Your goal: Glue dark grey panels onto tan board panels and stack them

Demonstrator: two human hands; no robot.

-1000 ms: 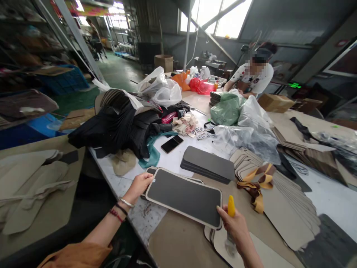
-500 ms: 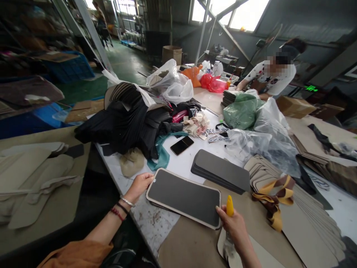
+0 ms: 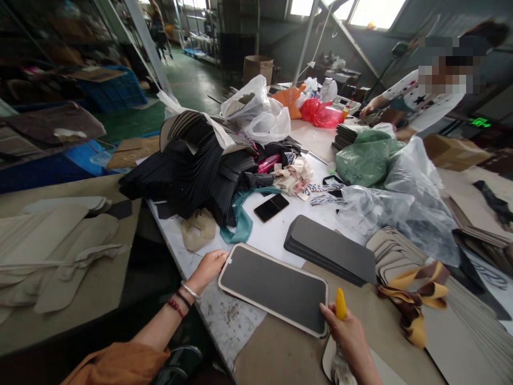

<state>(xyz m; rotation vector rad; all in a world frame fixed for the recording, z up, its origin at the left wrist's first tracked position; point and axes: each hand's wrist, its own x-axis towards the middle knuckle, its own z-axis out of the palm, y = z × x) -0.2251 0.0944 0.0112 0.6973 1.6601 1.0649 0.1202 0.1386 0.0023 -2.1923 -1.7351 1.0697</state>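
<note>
A dark grey rounded panel with a beige rim (image 3: 274,289) lies level in front of me, above or on the table's near edge; its contact is hard to tell. My left hand (image 3: 210,268) is closed on its left end, with the fingertips partly beneath it. At its right end, my right hand (image 3: 345,329) presses the thumb near the corner. That hand also grips a tool with a yellow handle (image 3: 340,305), its whitish lower part showing below the fist. Beyond the panel rests a stack of plain dark grey panels (image 3: 328,247).
A phone (image 3: 271,207) lies behind the panel. Black layered pieces (image 3: 192,166) are heaped at the left, plastic bags (image 3: 371,158) at the back right. Brown-yellow strips (image 3: 419,299) sit on fanned beige sheets (image 3: 468,331). A co-worker (image 3: 436,96) leans over the far side.
The view has swung slightly left, so the table things appear further right. Both hands keep their hold on the panel, which stays at about the same place over the table.
</note>
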